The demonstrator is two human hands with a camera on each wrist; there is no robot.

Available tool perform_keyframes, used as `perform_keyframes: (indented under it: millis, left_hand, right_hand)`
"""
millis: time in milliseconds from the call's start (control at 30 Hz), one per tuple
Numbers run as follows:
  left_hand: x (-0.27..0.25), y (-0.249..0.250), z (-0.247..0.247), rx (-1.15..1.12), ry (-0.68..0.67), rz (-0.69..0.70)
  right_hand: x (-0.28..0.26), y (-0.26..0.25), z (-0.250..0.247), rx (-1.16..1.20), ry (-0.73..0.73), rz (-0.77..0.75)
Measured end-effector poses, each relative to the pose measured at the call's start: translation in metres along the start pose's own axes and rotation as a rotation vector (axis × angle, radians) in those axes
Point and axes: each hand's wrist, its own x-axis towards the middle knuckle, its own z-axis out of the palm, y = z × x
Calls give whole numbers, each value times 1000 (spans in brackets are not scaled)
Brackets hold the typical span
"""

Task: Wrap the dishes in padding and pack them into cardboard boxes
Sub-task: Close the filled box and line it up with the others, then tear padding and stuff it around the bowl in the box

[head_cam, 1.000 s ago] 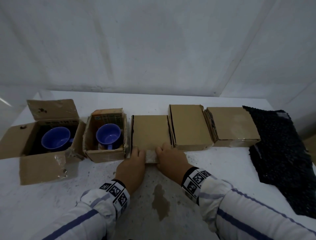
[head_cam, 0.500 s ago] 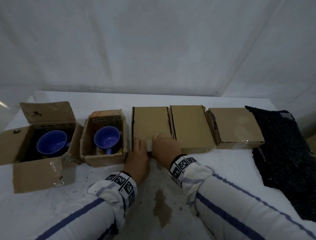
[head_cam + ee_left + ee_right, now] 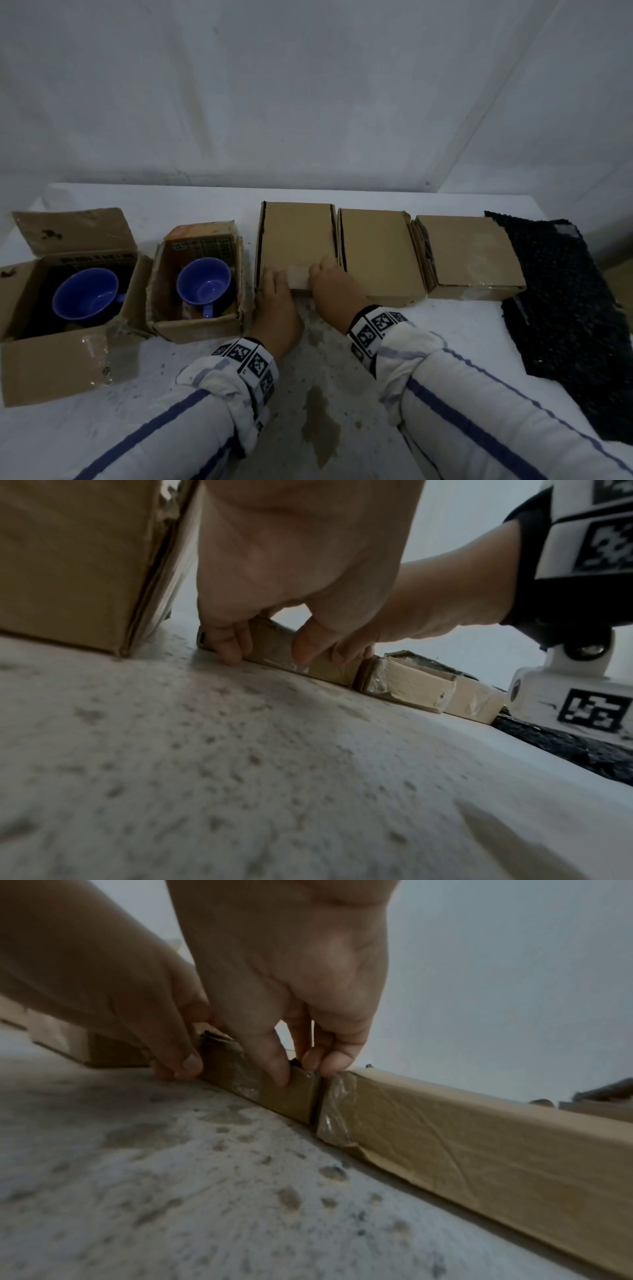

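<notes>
White stained table (image 3: pixel 342 377), white sheeting behind. Five boxes in a row. Two on the left are open, a blue cup (image 3: pixel 85 299) in one, a blue mug (image 3: pixel 204 286) in the other. Three on the right are closed. Left hand (image 3: pixel 275 308) and right hand (image 3: pixel 334 289) both sit at the near edge of the middle box (image 3: pixel 296 236), fingers curled over the top, thumbs against the taped front face. Black padding (image 3: pixel 561 294) lies at far right, beside the last box (image 3: pixel 467 251).
</notes>
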Motion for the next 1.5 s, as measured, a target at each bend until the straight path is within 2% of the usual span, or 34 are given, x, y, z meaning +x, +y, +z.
perform_keyframes:
  millis: [200,267,333,467,633,667,733,800,933,1033,1167,1300,1500]
  left_hand:
    - [-4,9,17,-78,160,242]
    - [-2,22,24,-26,202,362]
    - [-2,44,27,30,210,487]
    - [-9,97,41,19,172,649]
    - [-12,165,73,-1,55,674]
    - [-13,178,81,-8,26,691]
    - [-13,204,95,-15,-45,725]
    - [-15,228,108,-16,-126,751]
    - [-16,265,128,-5,-187,754]
    - [-13,279,144,18,-204,732]
    - [-12,289,160,-13,-189,694]
    - [-11,293,173,-15,-182,661]
    - [-11,308,175,-12,-191,639]
  right_hand:
    - [-23,14,-4,266,102,81]
    - [-35,22,-8,252,188,91]
    - [-50,35,-17,232,335,56]
    - [-80,83,-30,158,381,66]
    - [-120,183,-46,237,460,484]
    - [-129,202,-51,222,436,564]
    - [-145,239,-53,125,313,725]
    - [-157,269,-50,56,179,823]
    - [-166,306,-47,187,-29,921]
    - [-168,324,-39,277,-115,905]
    - [-172,335,-27,228,-30,777]
    - [-172,346,-29,292,26,705]
    - [-174,359,-36,668,152,768]
